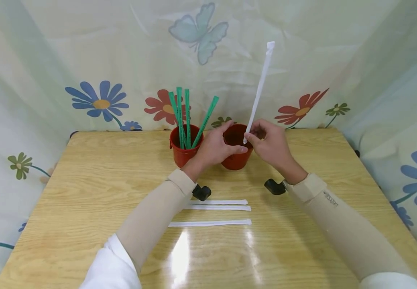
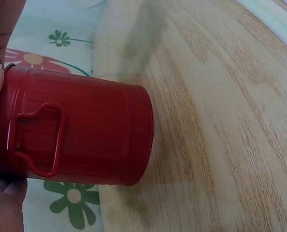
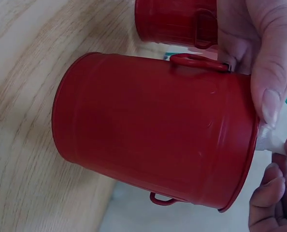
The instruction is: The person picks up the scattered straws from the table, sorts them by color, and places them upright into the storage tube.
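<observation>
My left hand (image 1: 215, 146) holds a small red metal bucket (image 1: 235, 162) by its rim, thumb on the near side and fingers behind. In the left wrist view the bucket's wire handle (image 2: 56, 140) faces the camera. The right hand (image 1: 271, 146) pinches a long white paper-wrapped straw (image 1: 260, 88) near its lower end. That straw stands tilted, its top leaning right, with the lower tip at the bucket's mouth. From the right wrist, the straw's end (image 3: 268, 139) shows right at the rim beside the left thumb.
Left of the held bucket stands a second red bucket (image 1: 182, 157) with several green-wrapped straws (image 1: 188, 116) upright in it. Three white wrapped straws (image 1: 219, 222) lie on the wooden table (image 1: 121, 180) nearer the front, partly behind the left forearm. A flowered curtain (image 1: 132, 48) hangs behind.
</observation>
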The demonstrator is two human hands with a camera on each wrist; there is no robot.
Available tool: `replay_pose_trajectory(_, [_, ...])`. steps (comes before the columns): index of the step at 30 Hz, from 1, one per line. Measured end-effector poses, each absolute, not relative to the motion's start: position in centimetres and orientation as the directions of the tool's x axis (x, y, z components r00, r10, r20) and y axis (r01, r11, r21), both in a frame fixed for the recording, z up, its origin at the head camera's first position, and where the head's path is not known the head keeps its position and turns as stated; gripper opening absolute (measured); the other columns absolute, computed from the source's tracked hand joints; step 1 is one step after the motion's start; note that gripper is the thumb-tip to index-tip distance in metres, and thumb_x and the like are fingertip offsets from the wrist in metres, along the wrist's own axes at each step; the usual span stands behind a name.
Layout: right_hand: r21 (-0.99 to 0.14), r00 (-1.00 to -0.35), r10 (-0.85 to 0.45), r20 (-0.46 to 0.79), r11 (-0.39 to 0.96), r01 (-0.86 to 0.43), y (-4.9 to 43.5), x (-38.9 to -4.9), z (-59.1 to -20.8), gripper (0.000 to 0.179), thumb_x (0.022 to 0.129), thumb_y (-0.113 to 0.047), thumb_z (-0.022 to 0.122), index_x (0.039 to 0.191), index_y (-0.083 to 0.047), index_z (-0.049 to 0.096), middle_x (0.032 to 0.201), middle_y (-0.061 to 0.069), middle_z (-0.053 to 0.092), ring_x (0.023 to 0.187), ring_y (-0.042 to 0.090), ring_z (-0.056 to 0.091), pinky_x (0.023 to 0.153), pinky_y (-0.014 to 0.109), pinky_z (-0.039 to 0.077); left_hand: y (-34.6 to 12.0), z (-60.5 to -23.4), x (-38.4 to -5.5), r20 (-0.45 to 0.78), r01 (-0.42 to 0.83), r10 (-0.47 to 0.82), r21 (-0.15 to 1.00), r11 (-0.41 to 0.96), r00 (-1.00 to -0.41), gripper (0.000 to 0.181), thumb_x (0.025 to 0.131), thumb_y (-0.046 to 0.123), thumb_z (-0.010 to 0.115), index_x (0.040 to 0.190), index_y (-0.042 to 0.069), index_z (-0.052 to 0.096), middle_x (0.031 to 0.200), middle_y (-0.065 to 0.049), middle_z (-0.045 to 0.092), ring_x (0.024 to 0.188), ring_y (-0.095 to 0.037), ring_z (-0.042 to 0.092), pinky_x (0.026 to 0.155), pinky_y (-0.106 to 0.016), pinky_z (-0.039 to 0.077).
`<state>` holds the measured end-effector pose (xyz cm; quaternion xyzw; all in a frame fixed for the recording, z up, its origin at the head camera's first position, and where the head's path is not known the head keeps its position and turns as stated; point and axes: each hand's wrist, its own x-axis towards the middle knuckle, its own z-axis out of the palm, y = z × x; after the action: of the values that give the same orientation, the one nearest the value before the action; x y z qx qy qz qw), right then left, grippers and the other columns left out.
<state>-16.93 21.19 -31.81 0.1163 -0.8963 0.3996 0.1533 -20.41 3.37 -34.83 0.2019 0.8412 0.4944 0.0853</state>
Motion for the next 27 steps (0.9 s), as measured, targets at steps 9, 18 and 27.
replay_pose_trajectory(9, [-0.668,-0.957,-0.085,0.277,0.699,-0.256,21.1,-17.7,-31.4,0.017,0.094,-0.014,0.066,0.099,0.001,0.071,0.088,0.017,0.072,0.075,0.024,0.065,0.061,0.019,0.05,3.2,-34.9,-20.6,0.08,0.278,0.423,0.858,0.432,-0.903,0.092,0.08,0.043,0.08,0.154,0.015,0.034,0.139,-0.006,0.058,0.12,-0.019,0.058,0.095,-0.033,0.056])
replay_pose_trajectory(18, [-0.623,-0.945,-0.085,0.315,0.733,-0.273,21.8,-16.3,-31.7,0.019,0.096,-0.017,0.064,0.097,-0.001,0.074,0.085,0.016,0.073,0.072,0.022,0.062,0.058,0.021,0.046,3.0,-35.0,-20.6,0.072,0.267,0.434,0.873,0.409,-0.898,0.088,0.081,0.042,0.08,0.152,0.018,0.035,0.139,-0.006,0.057,0.12,-0.024,0.059,0.092,-0.037,0.058])
replay_pose_trajectory(27, [-0.668,-0.933,-0.224,0.282,0.652,-0.359,21.6,-12.4,-34.2,0.006,0.09,-0.011,0.071,0.089,-0.005,0.073,0.078,0.008,0.07,0.065,0.013,0.054,0.057,0.019,0.046,3.3,-34.9,-20.6,0.102,0.303,0.437,0.856,0.418,-0.894,0.084,0.081,0.041,0.08,0.151,0.019,0.038,0.136,-0.003,0.059,0.119,-0.02,0.059,0.093,-0.037,0.058])
